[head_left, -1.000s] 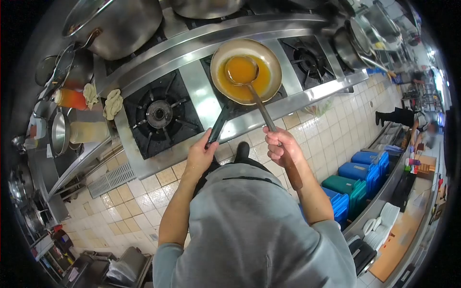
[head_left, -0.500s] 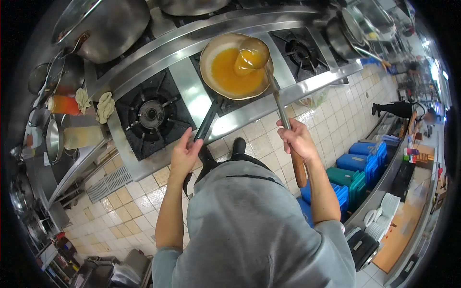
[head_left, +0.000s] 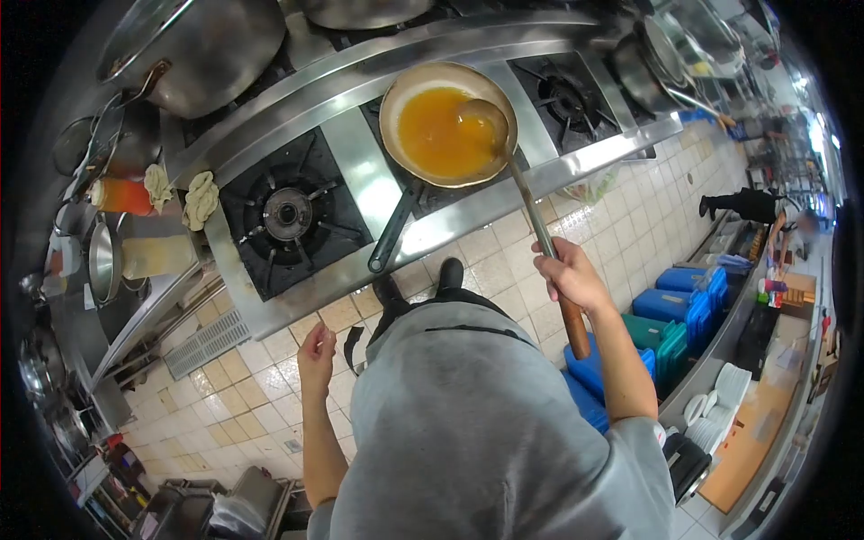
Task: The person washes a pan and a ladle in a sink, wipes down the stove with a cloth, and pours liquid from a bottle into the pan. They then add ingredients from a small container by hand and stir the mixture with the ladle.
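My right hand is wrapped around the long shaft of a ladle, just above its wooden grip. The ladle's bowl sits partly sunk in an orange-yellow liquid. That liquid lies in a round frying pan on the middle burner of the stove. The pan's black handle points toward me over the stove's front edge, with no hand on it. Down to the left of my body, my left hand hangs above the floor with curled fingers and nothing visible in them.
Burners flank the pan on the steel stove. A big pot stands back left, near cloths and an orange-red container. Blue bins and stacked white plates are right. Another person stands far right.
My left hand has moved from beside the pan handle down and back, its fingers curling in. The ladle's bowl has lowered into the liquid, and my right hand has shifted slightly right and down.
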### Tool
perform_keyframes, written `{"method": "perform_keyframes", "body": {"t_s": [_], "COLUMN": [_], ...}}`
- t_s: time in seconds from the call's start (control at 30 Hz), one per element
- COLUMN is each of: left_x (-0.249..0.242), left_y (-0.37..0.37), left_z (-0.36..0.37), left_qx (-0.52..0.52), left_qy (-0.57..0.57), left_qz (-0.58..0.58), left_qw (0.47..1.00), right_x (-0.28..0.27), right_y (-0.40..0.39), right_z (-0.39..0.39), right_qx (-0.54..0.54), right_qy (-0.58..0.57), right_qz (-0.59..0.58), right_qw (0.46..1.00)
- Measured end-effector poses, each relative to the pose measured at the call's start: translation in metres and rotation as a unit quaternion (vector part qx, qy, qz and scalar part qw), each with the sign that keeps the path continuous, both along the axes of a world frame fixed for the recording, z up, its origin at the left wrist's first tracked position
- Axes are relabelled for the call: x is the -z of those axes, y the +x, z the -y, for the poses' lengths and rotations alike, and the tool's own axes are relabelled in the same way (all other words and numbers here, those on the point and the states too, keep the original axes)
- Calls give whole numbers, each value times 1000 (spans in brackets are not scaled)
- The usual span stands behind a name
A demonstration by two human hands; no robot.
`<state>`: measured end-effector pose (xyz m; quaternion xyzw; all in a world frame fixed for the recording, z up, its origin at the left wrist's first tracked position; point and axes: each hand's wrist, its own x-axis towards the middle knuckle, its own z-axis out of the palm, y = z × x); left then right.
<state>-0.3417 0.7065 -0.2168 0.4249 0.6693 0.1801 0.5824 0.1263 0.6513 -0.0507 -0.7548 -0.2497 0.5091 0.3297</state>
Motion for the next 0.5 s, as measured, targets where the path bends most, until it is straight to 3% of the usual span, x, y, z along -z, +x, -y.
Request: {"method": "perform_keyframes", "body": {"t_s": [0.17,0.33,0.43,0.5], "left_x": [54,84,71,79], "left_y": [-44,-81,-82,-93], "left_z": [32,58,62,73], "left_qx": [34,39,42,44], "left_qy": [86,30,15,12], "left_qz": [-75,-133,-163,-168], "left_qw": [993,990,986,985], "right_x": [-15,-10,17,21], "right_y": [-10,-30,-33,-46], "right_z": [-3,-21,-29,-41], "right_qx": [3,64,149,153], "right_qy": [-37,-20,35,46], "right_qz": [-127,-249,-389,-373], "right_qw": [991,966,908,914]}}
